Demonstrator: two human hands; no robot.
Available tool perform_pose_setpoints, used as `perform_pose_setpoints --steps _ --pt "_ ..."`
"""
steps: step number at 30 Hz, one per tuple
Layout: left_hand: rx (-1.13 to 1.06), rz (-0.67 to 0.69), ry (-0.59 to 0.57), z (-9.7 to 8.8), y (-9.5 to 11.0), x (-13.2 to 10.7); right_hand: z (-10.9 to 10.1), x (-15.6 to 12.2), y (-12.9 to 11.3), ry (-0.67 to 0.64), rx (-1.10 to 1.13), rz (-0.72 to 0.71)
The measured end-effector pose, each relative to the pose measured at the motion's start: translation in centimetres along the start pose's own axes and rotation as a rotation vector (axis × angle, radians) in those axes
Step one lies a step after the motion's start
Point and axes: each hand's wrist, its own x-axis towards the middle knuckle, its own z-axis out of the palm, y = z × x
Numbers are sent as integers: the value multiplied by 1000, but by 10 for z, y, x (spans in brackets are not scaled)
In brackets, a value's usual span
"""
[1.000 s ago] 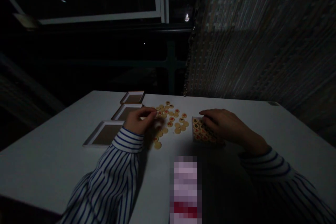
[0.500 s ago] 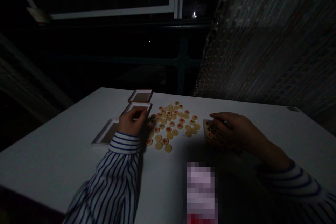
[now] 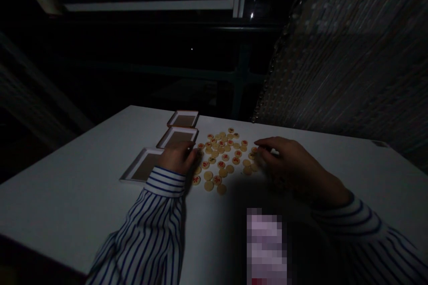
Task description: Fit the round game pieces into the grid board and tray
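Round wooden Chinese chess pieces (image 3: 223, 172) lie scattered on the white table, some showing red or dark characters and others blank side up. At their left edge, my left hand (image 3: 175, 156) hovers with thumb and forefinger apart, next to a shallow open box part (image 3: 177, 137). My right hand (image 3: 290, 160) reaches over the right edge of the spread, fingers apart, its tips near a chess piece (image 3: 252, 155). Below that hand, a container of more pieces is mostly hidden in shadow.
Another shallow tray (image 3: 133, 173) lies left of my left wrist, and a further box part (image 3: 183, 118) sits behind. The white table (image 3: 83, 178) extends to both sides. A bead curtain (image 3: 327, 62) hangs at the right. A pixelated patch covers the front centre.
My right hand has moved left from the container to the edge of the scattered pieces. My left hand's thumb and forefinger have parted. The view has shifted slightly.
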Motion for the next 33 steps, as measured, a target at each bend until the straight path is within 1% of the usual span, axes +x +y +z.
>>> perform_pose_setpoints --steps 3,5,10,13,18,25,30,33 --pt "36 -7 -39 -1 0 -1 1 13 -10 -22 10 -15" --pt "59 -15 -39 -1 -1 -2 2 19 -14 -31 29 -40" --pt "94 -6 -42 0 -1 -3 12 26 -16 -18 56 -55" --pt "93 23 -80 2 -1 -3 15 28 -15 -47 37 -56" --pt "102 61 -147 5 1 -2 10 29 -10 -79 22 -8" --pt "72 83 -197 8 1 -2 8 29 -1 -197 -66 39" --pt "68 74 -188 10 0 -3 7 31 5 -265 -120 69" --pt "63 84 -201 9 0 -3 8 30 9 -302 -143 76"
